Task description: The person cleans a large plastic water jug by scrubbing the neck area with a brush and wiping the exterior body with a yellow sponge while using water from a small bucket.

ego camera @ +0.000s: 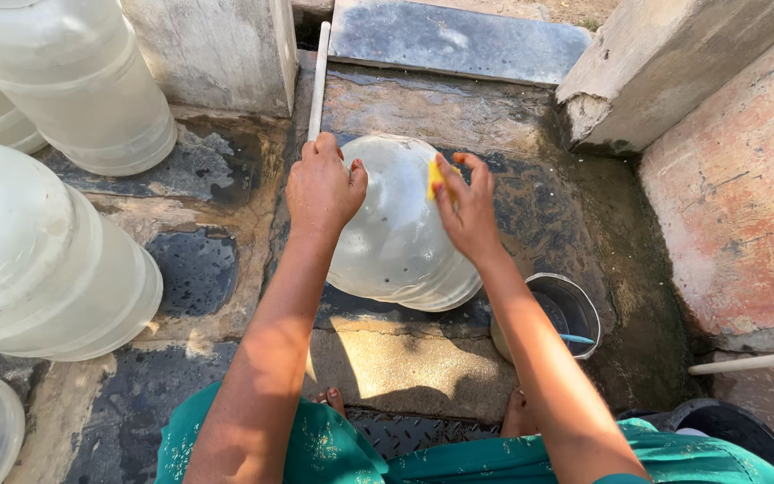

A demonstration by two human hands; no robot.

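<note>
A large clear plastic water jar [396, 233] lies tilted on the wet stone floor in front of me. My left hand [322, 186] grips its upper left side. On the jar's upper right side, my right hand [466, 208] presses a small yellow sponge [434, 177] against the plastic. My bare toes [333, 399] show below, under my green garment [333, 453].
Several more clear jars [73, 81] lie stacked at the left. A small metal pail [575, 300] with a blue-handled tool stands right of the jar. A white pipe [318, 76] leans at the back. A dark tub rim [727, 421] and concrete walls [736, 179] close the right.
</note>
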